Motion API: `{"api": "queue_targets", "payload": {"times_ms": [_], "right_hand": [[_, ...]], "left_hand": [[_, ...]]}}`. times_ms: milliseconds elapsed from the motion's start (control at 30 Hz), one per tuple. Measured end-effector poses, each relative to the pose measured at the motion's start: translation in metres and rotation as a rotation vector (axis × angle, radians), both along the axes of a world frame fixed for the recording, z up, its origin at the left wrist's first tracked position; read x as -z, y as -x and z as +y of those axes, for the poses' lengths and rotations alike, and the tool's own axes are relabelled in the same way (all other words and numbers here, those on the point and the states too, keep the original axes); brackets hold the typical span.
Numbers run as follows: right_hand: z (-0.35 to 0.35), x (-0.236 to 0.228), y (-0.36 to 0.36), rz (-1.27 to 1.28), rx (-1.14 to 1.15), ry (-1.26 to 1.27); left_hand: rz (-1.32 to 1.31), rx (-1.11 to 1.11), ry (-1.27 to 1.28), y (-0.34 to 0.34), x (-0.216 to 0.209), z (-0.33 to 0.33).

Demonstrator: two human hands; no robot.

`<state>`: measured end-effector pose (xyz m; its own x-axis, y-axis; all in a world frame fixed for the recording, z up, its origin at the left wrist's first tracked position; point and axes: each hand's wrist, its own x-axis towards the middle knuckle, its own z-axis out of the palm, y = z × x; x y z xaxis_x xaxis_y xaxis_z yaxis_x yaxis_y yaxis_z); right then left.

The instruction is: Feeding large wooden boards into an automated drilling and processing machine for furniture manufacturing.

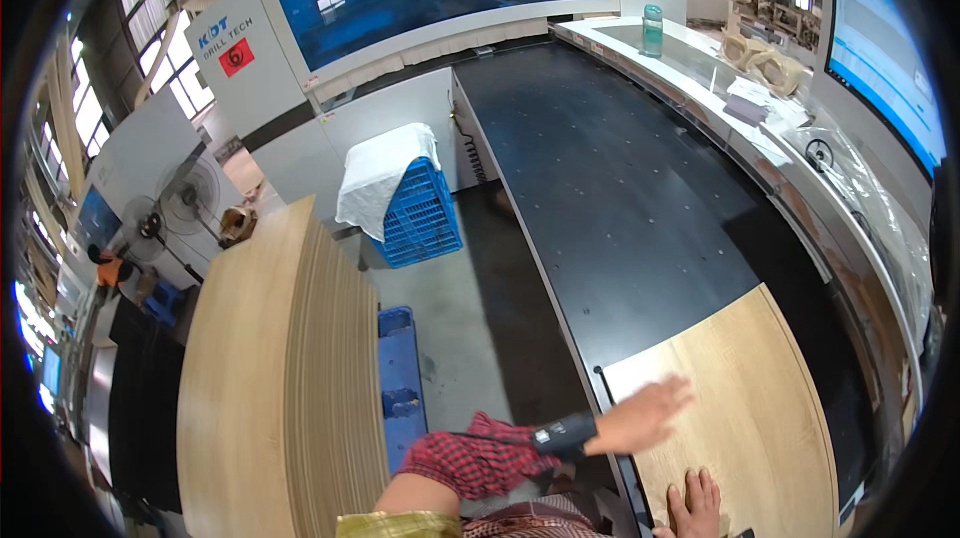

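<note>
A light wood-grain panel (pixel 748 378) lies on the black machine table (pixel 610 178), at its near end. My left hand (pixel 645 414) reaches across from the left with its fingers stretched out, over the panel near its left edge. Whether it touches the surface I cannot tell. A dark strap device (pixel 565 436) sits on my left wrist, above a red-and-black checked sleeve (pixel 470 458). My right hand (pixel 696 506) rests on the panel at the lower edge of the view, fingers flat and spread. Neither hand grips anything.
To my left stands a tall stack of similar panels (pixel 240 378), beside a blue pallet (pixel 400 368). Further off is a blue crate (pixel 420 213) under a white cloth (pixel 385 173). A side ledge holds a green bottle (pixel 652 33); a monitor (pixel 885 48) stands far right.
</note>
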<state>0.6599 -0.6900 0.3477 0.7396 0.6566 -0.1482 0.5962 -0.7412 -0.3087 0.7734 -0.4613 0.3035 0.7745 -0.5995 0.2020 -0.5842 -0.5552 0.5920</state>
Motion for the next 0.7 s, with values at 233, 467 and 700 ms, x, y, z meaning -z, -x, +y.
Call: {"api": "queue_targets", "payload": {"times_ms": [233, 467, 700], "right_hand": [[0.065, 0.016, -0.107, -0.12, -0.192, -0.079], [0.164, 0.024, -0.198, -0.169, -0.293, -0.232], [0.271, 0.034, -0.273, -0.115, -0.255, -0.419]], "left_hand": [[-0.107, -0.179, -0.243, -0.053, 0.014, 0.044], [-0.129, -0.523, -0.201, -0.102, 0.018, 0.106], [-0.173, -0.651, -0.154, -0.139, 0.024, 0.202]]}}
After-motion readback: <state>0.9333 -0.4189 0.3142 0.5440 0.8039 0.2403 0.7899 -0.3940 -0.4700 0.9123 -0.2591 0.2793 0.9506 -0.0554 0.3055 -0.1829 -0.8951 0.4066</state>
